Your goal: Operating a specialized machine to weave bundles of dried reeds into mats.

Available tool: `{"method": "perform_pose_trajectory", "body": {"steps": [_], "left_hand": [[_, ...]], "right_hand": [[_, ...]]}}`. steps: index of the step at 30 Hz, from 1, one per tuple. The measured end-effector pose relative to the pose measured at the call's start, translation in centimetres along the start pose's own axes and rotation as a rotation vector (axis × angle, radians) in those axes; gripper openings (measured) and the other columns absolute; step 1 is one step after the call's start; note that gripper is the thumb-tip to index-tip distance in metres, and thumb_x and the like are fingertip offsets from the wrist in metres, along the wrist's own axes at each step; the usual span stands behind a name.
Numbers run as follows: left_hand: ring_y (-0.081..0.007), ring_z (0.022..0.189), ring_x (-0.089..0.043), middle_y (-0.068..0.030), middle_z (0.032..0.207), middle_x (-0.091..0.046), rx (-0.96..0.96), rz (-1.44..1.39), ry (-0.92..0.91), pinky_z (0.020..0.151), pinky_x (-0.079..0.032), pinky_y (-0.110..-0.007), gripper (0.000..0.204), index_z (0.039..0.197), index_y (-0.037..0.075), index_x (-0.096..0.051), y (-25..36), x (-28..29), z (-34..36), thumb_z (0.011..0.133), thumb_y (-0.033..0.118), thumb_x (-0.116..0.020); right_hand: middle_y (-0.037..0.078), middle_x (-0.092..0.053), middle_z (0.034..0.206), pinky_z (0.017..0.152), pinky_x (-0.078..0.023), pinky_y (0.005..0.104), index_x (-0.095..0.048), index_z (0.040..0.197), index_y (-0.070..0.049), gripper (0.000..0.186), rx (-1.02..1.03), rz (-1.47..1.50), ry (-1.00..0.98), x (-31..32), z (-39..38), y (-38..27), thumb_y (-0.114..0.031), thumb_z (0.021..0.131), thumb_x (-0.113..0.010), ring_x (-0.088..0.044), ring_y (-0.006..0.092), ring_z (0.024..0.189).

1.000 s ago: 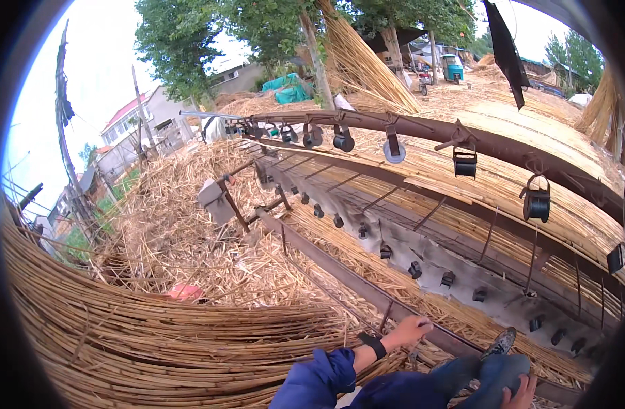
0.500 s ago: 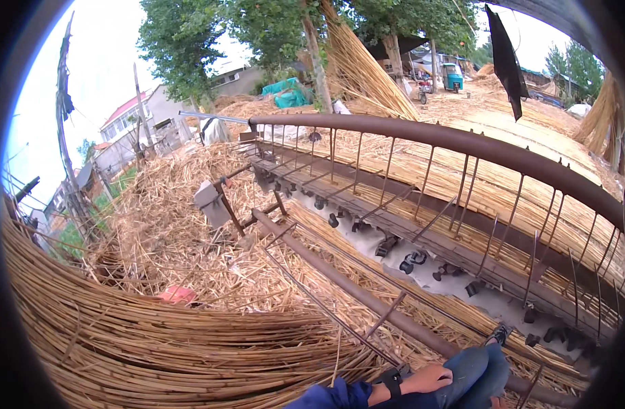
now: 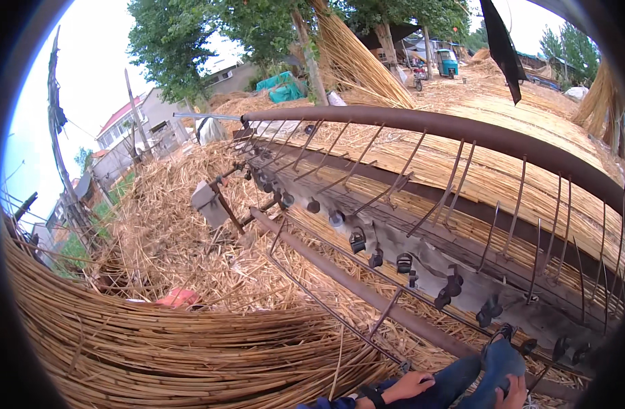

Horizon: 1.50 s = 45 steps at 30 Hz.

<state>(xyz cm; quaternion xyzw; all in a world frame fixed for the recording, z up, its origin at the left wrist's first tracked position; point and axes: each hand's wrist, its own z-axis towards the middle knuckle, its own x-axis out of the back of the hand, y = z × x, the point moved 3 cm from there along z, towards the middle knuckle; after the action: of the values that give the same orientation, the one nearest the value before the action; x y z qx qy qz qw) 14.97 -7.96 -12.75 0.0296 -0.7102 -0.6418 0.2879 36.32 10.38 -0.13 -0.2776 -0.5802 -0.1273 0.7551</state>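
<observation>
My left hand (image 3: 409, 386), with a black band on its wrist, rests on my thigh at the bottom of the view. Its thumb lies apart from the fingers, which partly drop out of sight, and I see nothing held. On my other leg, near the knee, lies my right hand (image 3: 512, 393) with fingers apart and nothing visible in them. Ahead of my legs slants a long rusty frame (image 3: 421, 120) with many thin metal rods. Along its lower side hang several black spool-like weights (image 3: 403, 262) against a grey cloth strip (image 3: 435, 255).
Bundled reeds (image 3: 190, 347) are stacked at my left. Beyond the frame spreads a long reed mat (image 3: 489, 126). A lower brown pipe (image 3: 339, 273) crosses near my feet. Loose straw (image 3: 169, 225) covers the ground at left. A teal three-wheeler (image 3: 447, 63) stands far back.
The rods and the row of black weights have swung, with the weights now lower and nearer to me. My right hand shows more fully on my leg. The view has shifted slightly.
</observation>
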Motion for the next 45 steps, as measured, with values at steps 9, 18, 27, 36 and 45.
{"method": "perform_pose_trajectory", "body": {"steps": [9,18,27,36,45], "left_hand": [[-0.0272,0.069,-0.061,-0.0147,0.076,-0.062,0.005,-0.005,-0.045,0.066,-0.047,-0.035,0.024,0.095,0.003,-0.061,1.2,-0.2,-1.1,0.085,0.024,-0.054],[-0.0112,0.064,-0.059,-0.0068,0.068,-0.062,0.099,0.007,-0.129,0.059,-0.045,-0.024,0.022,0.093,0.0,-0.062,6.2,0.8,2.1,0.084,0.019,-0.057],[-0.016,0.061,-0.051,-0.0079,0.07,-0.059,0.175,0.216,-0.287,0.056,-0.042,-0.029,0.035,0.093,-0.005,-0.061,9.6,-2.4,8.5,0.086,0.029,-0.056],[-0.0137,0.057,-0.045,-0.0045,0.065,-0.053,0.093,0.086,-0.302,0.054,-0.038,-0.029,0.03,0.084,-0.005,-0.058,14.0,-3.8,11.8,0.088,0.024,-0.055],[-0.0133,0.057,-0.044,-0.004,0.065,-0.053,0.07,0.073,-0.277,0.053,-0.037,-0.029,0.029,0.082,-0.004,-0.058,13.8,-3.0,12.4,0.088,0.024,-0.055]], "right_hand": [[0.022,-0.053,0.11,0.08,-0.042,0.0445,-0.055,0.112,-0.007,0.038,-0.005,-0.016,0.058,2.5,-3.1,-1.4,-0.023,0.078,-0.063,-0.052,0.0386,0.097],[0.013,-0.054,0.091,0.066,-0.046,0.0394,-0.054,0.104,-0.007,0.033,-0.194,0.267,0.249,2.9,-5.1,0.4,-0.015,0.074,-0.064,-0.056,0.0324,0.078],[0.017,-0.054,0.11,0.085,-0.043,0.0335,-0.044,0.122,0.0,0.05,-0.998,0.233,1.042,9.9,-28.3,13.3,-0.018,0.079,-0.063,-0.055,0.0252,0.098],[0.019,-0.056,0.1,0.074,-0.046,0.034,-0.046,0.109,0.01,0.047,-1.679,-0.725,1.788,26.2,-59.4,10.8,-0.021,0.078,-0.063,-0.057,0.0246,0.086],[0.005,-0.056,0.068,0.044,-0.041,0.0279,-0.053,0.088,-0.002,0.034,-1.282,-0.302,2.254,31.3,-64.7,12.1,-0.028,0.076,-0.07,-0.051,0.0142,0.051]]}}
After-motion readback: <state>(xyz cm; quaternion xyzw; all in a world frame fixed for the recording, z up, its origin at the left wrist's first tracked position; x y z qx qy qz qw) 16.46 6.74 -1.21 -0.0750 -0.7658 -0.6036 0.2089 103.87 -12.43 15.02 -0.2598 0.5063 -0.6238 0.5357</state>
